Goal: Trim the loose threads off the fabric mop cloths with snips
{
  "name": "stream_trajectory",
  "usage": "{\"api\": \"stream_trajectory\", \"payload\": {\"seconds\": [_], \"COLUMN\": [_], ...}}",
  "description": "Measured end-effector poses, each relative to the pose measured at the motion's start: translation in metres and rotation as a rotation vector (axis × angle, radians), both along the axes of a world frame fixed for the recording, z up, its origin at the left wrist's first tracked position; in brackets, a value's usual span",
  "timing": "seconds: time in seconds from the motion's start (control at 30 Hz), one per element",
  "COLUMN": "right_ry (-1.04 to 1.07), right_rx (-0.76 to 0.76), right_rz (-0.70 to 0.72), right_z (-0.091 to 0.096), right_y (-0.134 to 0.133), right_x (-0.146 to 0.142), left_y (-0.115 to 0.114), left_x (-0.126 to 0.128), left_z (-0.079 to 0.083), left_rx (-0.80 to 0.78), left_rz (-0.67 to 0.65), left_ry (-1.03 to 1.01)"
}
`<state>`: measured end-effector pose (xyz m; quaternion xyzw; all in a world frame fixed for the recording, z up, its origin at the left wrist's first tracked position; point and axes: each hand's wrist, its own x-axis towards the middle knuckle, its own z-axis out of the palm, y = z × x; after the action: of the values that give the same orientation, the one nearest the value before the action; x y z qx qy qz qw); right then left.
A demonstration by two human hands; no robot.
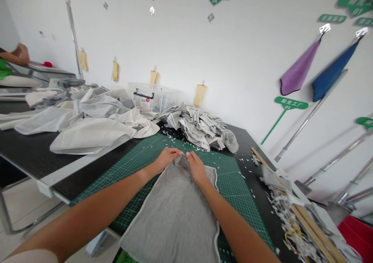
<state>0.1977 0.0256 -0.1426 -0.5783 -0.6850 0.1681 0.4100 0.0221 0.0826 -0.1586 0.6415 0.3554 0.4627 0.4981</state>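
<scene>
A grey cloth [177, 212] with a white edge lies flat on the green cutting mat [230, 177]. My left hand [166, 158] and my right hand [196, 167] meet at the cloth's far edge. Both are closed in a pinch on that edge, with the fingertips nearly touching each other. My forearms reach across the cloth from the near side.
A heap of grey cloths [201, 127] lies beyond the mat, and larger white fabrics [90, 123] cover the table's left. A clear plastic box [145, 95] stands by the wall. Scraps and wooden strips [303, 220] pile up at right. Another person's arm [14, 55] shows far left.
</scene>
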Motion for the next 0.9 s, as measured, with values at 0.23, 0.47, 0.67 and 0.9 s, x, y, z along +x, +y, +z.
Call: {"api": "stream_trajectory", "payload": {"seconds": [0.23, 0.47, 0.67, 0.9], "right_ry": [0.128, 0.211, 0.351, 0.600], "right_rx": [-0.005, -0.058, -0.089, -0.094], "right_rz": [0.173, 0.172, 0.122, 0.098], "right_z": [0.001, -0.005, 0.007, 0.049], "right_y": [0.012, 0.021, 0.024, 0.020], "right_x": [0.006, 0.016, 0.021, 0.045], "left_y": [0.000, 0.001, 0.000, -0.008], "left_x": [0.002, 0.002, 0.000, -0.006], "left_z": [0.002, 0.004, 0.005, 0.022], "left_rx": [0.043, 0.057, 0.079, 0.154], "left_rz": [-0.046, -0.065, -0.146, -0.254], "left_ry": [-0.020, 0.017, 0.105, 0.266]}}
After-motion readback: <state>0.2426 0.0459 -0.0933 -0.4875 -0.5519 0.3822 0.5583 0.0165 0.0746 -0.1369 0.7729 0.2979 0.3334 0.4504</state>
